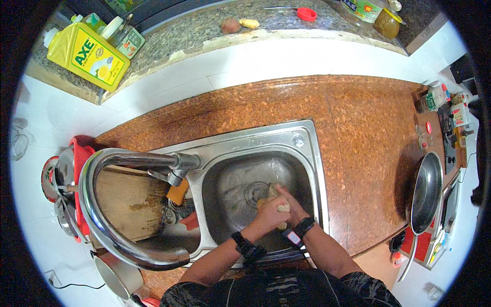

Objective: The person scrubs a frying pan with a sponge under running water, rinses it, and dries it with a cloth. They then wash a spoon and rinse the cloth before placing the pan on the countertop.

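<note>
Both my hands grip a crumpled beige cloth [283, 207] over the right basin of a stainless steel sink [245, 172]. My left hand [269, 212] is clenched around it, with folds showing beside the fingers. Pressed against its other side is my right hand [294, 205], fingers pointing towards the drain. Much of the cloth is hidden inside the hands. The chrome faucet [90, 203] arches over the left basin, its spout end away from my hands. In that basin are a wooden cutting board [122, 203] and an orange sponge [177, 192].
Left of the sink stand a red basket [78, 149] with metal lids and a metal pot [119, 276]. A frying pan [426, 192] sits at the counter's right edge. On the upper ledge are a yellow AXE detergent bottle [92, 57], jars and a red lid [307, 14].
</note>
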Tool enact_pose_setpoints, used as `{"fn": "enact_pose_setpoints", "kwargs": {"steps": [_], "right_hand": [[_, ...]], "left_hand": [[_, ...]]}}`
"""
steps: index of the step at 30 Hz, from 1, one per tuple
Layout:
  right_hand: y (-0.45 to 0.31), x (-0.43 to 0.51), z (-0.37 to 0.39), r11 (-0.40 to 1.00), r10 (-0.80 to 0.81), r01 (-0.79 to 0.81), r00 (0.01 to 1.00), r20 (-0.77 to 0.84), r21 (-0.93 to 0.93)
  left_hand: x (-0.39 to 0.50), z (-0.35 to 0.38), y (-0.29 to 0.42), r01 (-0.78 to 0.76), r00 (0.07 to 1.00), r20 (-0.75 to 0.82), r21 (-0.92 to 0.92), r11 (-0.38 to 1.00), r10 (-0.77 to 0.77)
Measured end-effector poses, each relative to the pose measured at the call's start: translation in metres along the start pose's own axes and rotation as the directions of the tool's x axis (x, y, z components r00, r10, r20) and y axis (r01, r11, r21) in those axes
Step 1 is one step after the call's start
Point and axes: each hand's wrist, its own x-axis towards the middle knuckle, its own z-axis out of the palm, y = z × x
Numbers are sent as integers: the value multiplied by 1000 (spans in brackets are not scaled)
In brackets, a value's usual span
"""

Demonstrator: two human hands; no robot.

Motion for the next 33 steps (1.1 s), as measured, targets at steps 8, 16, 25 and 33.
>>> {"fn": "enact_pose_setpoints", "kwargs": {"steps": [8, 16, 25, 33], "right_hand": [[27, -9, -5, 993, -100, 92, 989, 113, 71], [36, -19, -44, 956, -192, 145, 966, -172, -254], [25, -8, -6, 993, -114, 107, 980, -165, -50], [26, 15, -25, 978, 124, -164, 955, 269, 131]], "left_hand": [[13, 2, 5, 56, 977, -214, 277, 959, 5], [39, -57, -135, 154, 893, -391, 731, 665, 223], [15, -7, -81, -195, 981, 45, 290, 937, 190], [-21, -6, 11, -38, 997, -75, -79, 996, 32]]}}
